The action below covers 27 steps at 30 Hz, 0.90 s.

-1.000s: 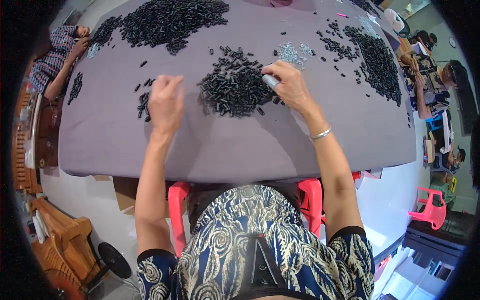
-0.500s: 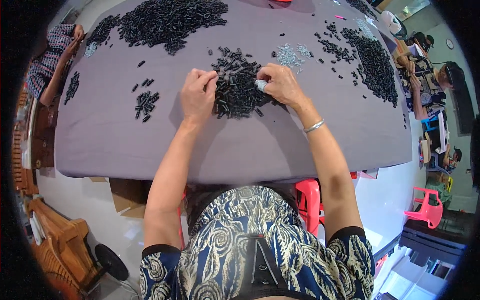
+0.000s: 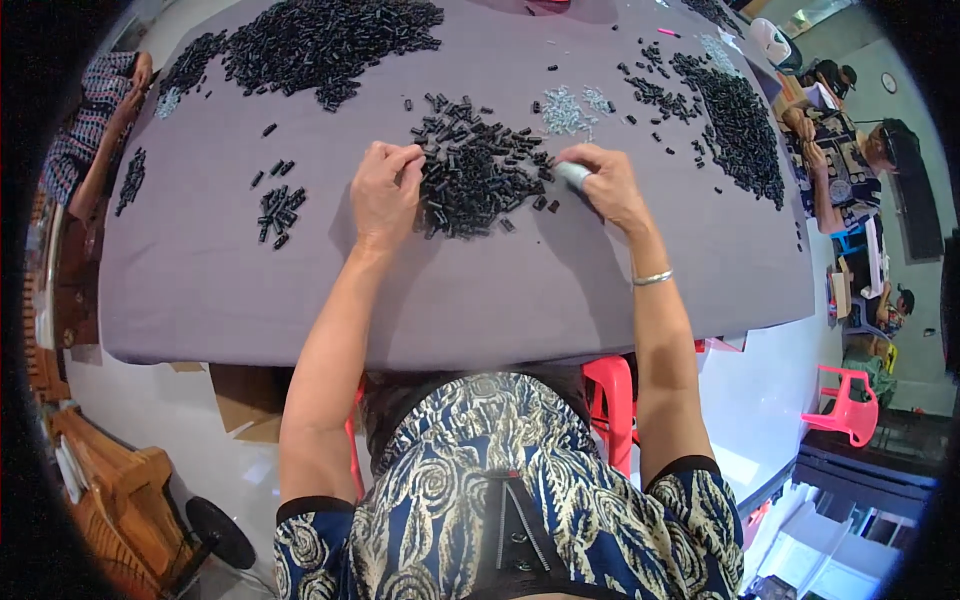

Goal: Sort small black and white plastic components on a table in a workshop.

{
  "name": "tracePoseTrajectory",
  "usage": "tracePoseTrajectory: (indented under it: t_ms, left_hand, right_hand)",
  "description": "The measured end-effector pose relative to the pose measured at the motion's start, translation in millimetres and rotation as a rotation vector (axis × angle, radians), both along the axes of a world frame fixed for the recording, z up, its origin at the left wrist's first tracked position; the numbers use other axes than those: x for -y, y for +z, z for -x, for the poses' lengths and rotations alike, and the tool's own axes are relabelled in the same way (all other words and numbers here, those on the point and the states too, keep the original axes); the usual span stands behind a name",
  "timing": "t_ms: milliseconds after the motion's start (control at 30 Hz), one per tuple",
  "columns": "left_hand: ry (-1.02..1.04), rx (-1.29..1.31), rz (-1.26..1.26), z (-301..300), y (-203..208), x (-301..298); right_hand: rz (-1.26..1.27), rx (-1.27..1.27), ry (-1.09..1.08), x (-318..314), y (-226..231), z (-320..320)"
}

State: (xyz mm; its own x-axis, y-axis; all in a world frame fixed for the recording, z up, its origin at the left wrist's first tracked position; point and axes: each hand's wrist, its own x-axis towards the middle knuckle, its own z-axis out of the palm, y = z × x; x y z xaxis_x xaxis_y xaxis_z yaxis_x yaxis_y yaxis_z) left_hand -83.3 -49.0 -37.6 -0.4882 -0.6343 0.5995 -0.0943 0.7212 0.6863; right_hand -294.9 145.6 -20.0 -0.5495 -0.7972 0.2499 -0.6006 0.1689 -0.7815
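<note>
Black cylinders (image 3: 470, 200), short and glossy

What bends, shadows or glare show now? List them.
Head view: the grey-purple cloth-covered table bows along its near edge; head view: soft shadows fall near the bare left hand and bare right hand; head view: pale glare on the smooth white floor, right.

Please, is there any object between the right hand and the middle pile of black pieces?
Nothing visible stands in the way: the right hand is close beside the middle pile of black pieces, at its right edge.
</note>
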Motion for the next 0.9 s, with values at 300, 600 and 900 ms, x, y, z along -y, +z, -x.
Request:
tracePoseTrajectory:
  t_ms: [300,600,900]
  left_hand:
    - [0.015,-0.016,-0.081,1,-1,2]
    - [0.043,-0.05,-0.052,0,-2,3]
    - [-0.165,-0.069,0.009,10,27,-23]
  right_hand:
    - [-0.139,-0.319,-0.069,-9,7,12]
    - [-0.121,-0.348,-0.051,-15,-6,16]
    - [-0.078,0.466,0.001,-22,26,-9]
